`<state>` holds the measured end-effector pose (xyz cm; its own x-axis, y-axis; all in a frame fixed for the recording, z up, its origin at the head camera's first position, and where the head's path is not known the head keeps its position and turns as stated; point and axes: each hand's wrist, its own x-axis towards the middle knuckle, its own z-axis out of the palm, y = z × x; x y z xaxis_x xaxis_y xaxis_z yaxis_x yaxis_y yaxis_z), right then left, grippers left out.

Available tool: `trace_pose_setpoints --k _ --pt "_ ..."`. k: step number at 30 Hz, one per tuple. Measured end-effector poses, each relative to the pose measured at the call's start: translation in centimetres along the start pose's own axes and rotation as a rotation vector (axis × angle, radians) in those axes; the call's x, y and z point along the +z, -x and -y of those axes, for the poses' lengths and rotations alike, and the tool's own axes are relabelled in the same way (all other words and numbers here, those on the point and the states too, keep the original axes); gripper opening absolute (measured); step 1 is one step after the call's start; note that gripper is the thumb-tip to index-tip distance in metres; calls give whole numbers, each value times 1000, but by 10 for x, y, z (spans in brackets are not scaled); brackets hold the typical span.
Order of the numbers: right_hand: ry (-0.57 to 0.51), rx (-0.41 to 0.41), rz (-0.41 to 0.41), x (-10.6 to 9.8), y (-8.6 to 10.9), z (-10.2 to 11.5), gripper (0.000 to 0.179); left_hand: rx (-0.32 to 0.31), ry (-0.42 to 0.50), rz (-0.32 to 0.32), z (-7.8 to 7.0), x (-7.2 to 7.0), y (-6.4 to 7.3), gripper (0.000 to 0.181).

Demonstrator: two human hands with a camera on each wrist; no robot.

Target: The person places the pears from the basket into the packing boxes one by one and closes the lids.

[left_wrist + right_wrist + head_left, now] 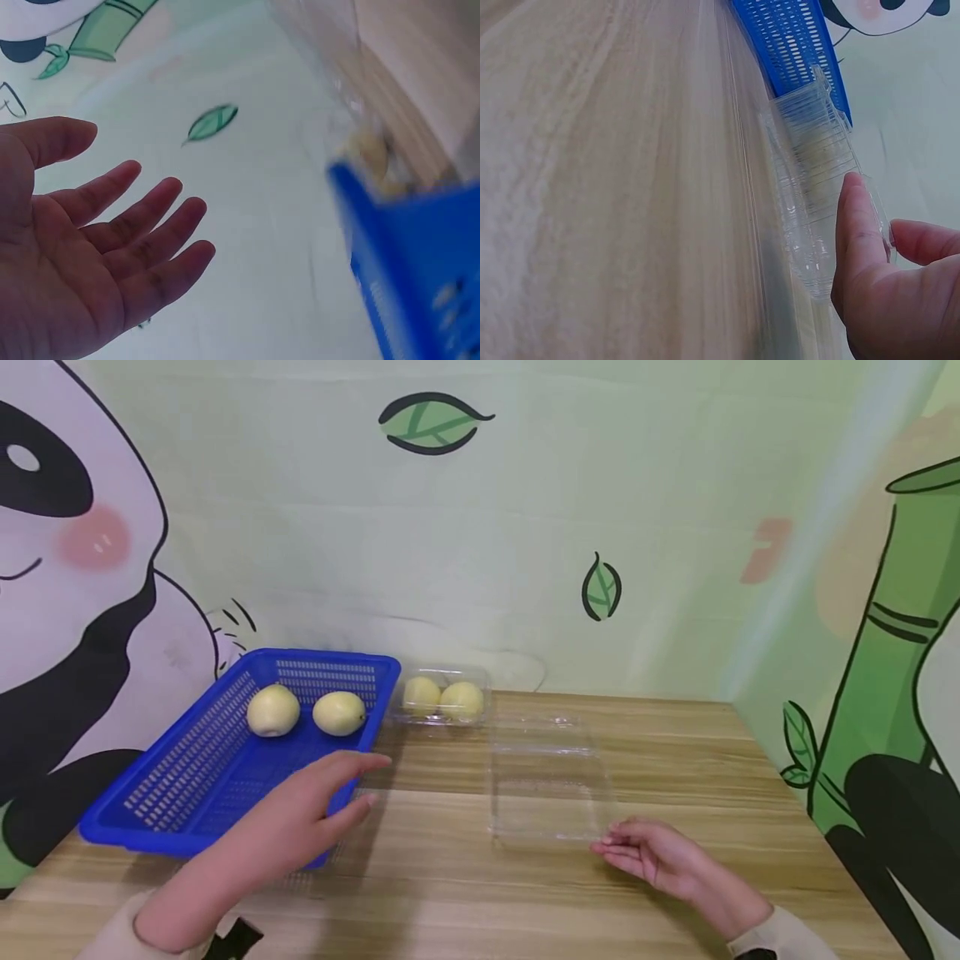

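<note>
A clear plastic clamshell box (551, 802) lies opened out on the table, with nothing inside it. My right hand (660, 857) is at its near right corner; in the right wrist view the thumb and fingers (859, 217) pinch the box's edge. My left hand (300, 806) hovers by the near right side of the blue plastic basket (180, 841), fingers spread and nothing held. In the left wrist view the palm and loose fingers of that hand (112, 240) show. Two pale yellow round fruits, one on the left (273, 711) and one on the right (339, 713), sit in the basket.
Behind the opened box, right of the basket, a closed clear box (483, 689) holds two more pale yellow fruits (461, 702). The wooden table (675, 752) ends at a wall (510, 527) printed with a panda, leaves and bamboo.
</note>
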<state>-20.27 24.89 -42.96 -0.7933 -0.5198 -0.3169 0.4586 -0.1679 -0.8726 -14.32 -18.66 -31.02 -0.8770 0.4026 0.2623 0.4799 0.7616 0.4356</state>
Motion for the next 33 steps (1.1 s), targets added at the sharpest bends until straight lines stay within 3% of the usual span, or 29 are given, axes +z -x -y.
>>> trace_pose_setpoints --k 8,19,25,33 --pt "14 7 1 -2 1 -2 25 -65 -62 35 25 -33 -26 53" --pt "25 12 -15 -2 -1 -1 21 -103 -115 -49 66 -78 -74 50" --pt "6 11 -3 0 1 0 20 -121 -167 14 88 -79 -94 53" --pt "-37 -3 23 1 3 3 22 -153 -202 104 117 -65 -118 49"
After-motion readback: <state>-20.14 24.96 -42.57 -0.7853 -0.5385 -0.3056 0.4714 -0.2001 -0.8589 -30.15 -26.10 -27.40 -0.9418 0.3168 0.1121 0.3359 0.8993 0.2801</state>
